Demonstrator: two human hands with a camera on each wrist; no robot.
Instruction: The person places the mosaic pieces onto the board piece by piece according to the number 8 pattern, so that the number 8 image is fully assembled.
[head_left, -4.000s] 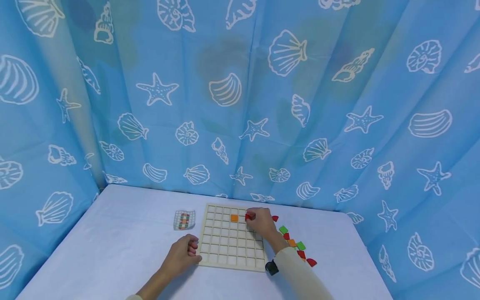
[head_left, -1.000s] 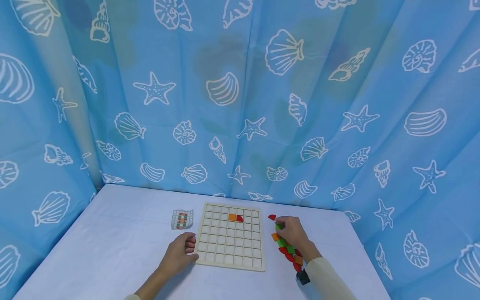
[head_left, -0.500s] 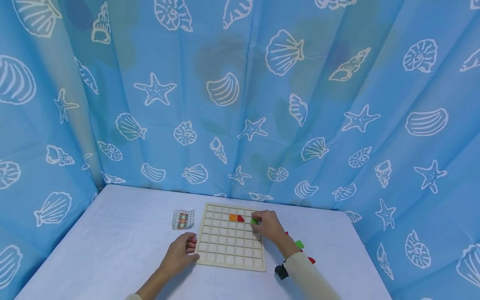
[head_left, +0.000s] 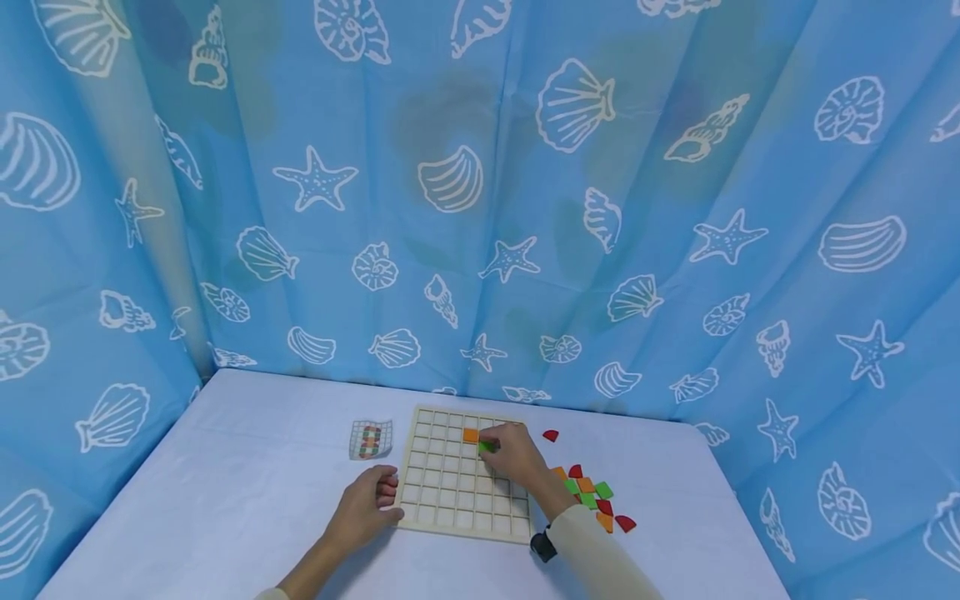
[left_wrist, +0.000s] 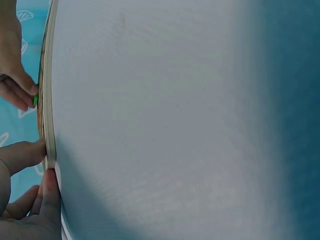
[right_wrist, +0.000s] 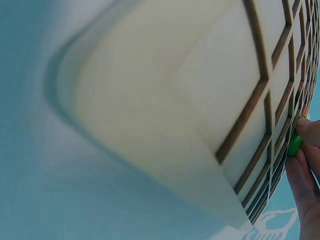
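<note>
A pale wooden grid board [head_left: 442, 500] lies on the white table. My left hand [head_left: 365, 508] pinches its near-left edge; in the left wrist view the thumb [left_wrist: 31, 152] and a finger [left_wrist: 50, 192] lie on either side of the rim. My right hand [head_left: 517, 457] pinches a green tile [head_left: 486, 447] low over the board's upper rows. In the right wrist view the green tile [right_wrist: 295, 144] sits between thumb and fingers, at the grid. An orange square tile [head_left: 470, 435] lies in a cell just left of the fingertips. The cell right of it is hidden by the hand.
Several red, green and orange tiles [head_left: 587, 486] lie loose right of the board, partly behind my right forearm. A red quarter-round tile [head_left: 551, 435] lies apart behind them. A small pattern card [head_left: 371, 440] lies left of the board. A shell-print curtain [head_left: 480, 250] surrounds the table.
My right hand set a red quarter-round tile beside the orange one, went to the loose tiles, took a green tile and moved left over the board. My left hand stayed at the board's edge.
</note>
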